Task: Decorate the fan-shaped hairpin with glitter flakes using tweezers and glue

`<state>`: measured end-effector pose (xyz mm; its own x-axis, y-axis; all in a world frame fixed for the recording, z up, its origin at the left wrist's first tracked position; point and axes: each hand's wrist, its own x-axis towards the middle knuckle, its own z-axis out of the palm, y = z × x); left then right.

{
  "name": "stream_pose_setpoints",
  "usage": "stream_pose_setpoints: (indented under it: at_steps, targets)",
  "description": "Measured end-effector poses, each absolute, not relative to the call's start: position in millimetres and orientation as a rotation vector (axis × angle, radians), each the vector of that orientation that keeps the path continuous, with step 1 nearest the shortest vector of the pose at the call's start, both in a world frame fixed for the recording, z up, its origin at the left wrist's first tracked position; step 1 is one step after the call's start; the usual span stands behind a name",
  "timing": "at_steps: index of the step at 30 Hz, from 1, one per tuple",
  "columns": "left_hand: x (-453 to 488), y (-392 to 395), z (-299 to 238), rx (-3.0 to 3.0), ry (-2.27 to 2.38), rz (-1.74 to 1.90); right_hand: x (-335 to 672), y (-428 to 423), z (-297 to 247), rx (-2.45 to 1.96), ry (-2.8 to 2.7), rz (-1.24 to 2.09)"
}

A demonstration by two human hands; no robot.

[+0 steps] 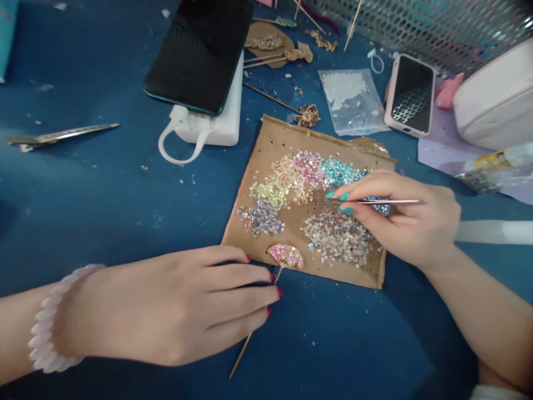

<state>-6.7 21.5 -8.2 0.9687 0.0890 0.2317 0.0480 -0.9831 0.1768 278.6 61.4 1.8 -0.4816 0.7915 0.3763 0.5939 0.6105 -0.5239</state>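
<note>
My left hand (175, 308) lies palm down with its fingers over the thin stick of a hairpin (246, 350), holding it; the thumb is hidden underneath. The hairpin's fan-shaped head (285, 255), covered in pink flakes, rests at the near edge of a brown cardboard piece (291, 222). My right hand (400, 214) pinches metal tweezers (402, 201), tips pointing left above the cardboard. Around the tips lie small piles of shiny flakes: silver-white (339, 236), grey (264, 216), yellow (270, 191), pink (308, 166) and teal (338, 171). Whether the tips hold a flake cannot be made out.
Behind the cardboard are a black phone (200, 55) on a white power bank (229, 119), a clear bag of white bits (352, 100) and a pink-cased phone (412, 94). Gold hairpins (308, 115) lie at the back. A metal clip (62, 136) sits left.
</note>
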Motion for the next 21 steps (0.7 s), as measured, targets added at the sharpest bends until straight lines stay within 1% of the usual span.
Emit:
stream_pose_setpoints:
  at_steps: [6,12,21]
  targets:
    - [-5.7,21.6,-8.3,2.931,0.087,0.348,280.0,60.7,0.8,-1.070,-2.253,0.451]
    - [-4.5,22.5,-7.4,2.936,0.111,0.374,278.9,61.4,2.9,-1.030,-2.282,0.401]
    - [-5.2,22.5,-7.4,2.934,0.108,0.356,279.7,59.6,1.5,-0.999,-2.237,0.466]
